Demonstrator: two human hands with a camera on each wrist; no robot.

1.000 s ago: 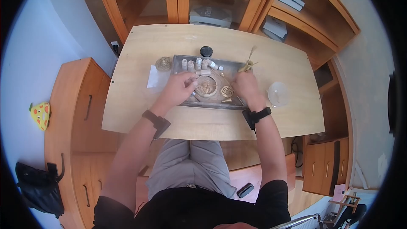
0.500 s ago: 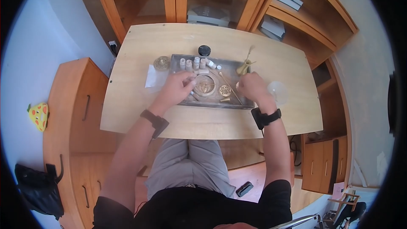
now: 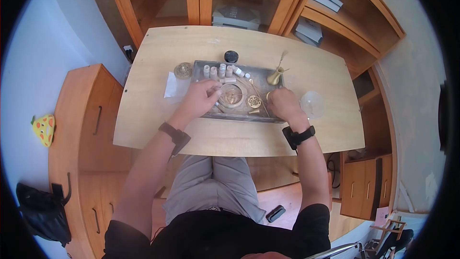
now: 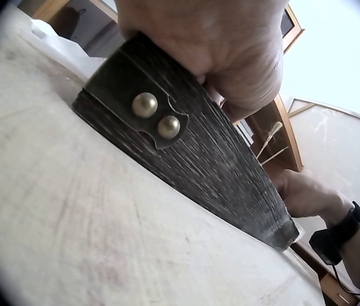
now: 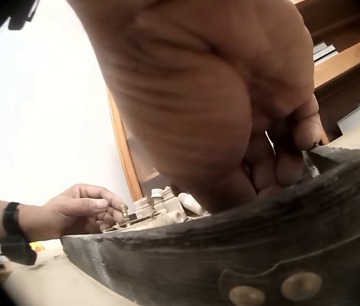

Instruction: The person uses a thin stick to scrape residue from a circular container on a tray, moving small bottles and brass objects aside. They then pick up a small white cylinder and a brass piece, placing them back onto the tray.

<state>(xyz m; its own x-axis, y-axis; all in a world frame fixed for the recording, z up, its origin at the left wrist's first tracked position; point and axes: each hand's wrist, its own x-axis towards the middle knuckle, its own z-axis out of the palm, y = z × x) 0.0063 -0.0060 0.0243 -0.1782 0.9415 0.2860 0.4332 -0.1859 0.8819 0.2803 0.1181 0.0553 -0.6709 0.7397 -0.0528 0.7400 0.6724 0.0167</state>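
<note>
My left hand (image 3: 199, 98) rests at the left of a shallow dark wooden tray (image 3: 215, 116), thumb and fingertips beside a round dish (image 3: 243, 104). In the right wrist view, its loosely bent fingers are near a small brass knob (image 5: 125, 213). Over the tray's right end, my right hand (image 3: 285, 104) reaches down with bent fingers. Its fingertips are beside a small gold-coloured piece (image 3: 269, 95) and the lower end of a long thin brass tool (image 3: 258, 93); I cannot tell whether they pinch anything. A pierced gold disc (image 3: 254, 101) and a small brass cone (image 3: 254, 111) lie between the hands.
Several small bottles (image 3: 222, 70) stand along the tray's back left. A brass vase (image 3: 275, 76) holding thin tools stands behind my right hand. Around the tray are a black round container (image 3: 231, 56), an openwork lid (image 3: 183, 70), white paper (image 3: 177, 86) and a clear bowl (image 3: 313, 104).
My right hand has moved from beside the brass vase toward me, down to the tray's right end. The long brass tool has shifted and lies more upright in view. My left hand has stayed put.
</note>
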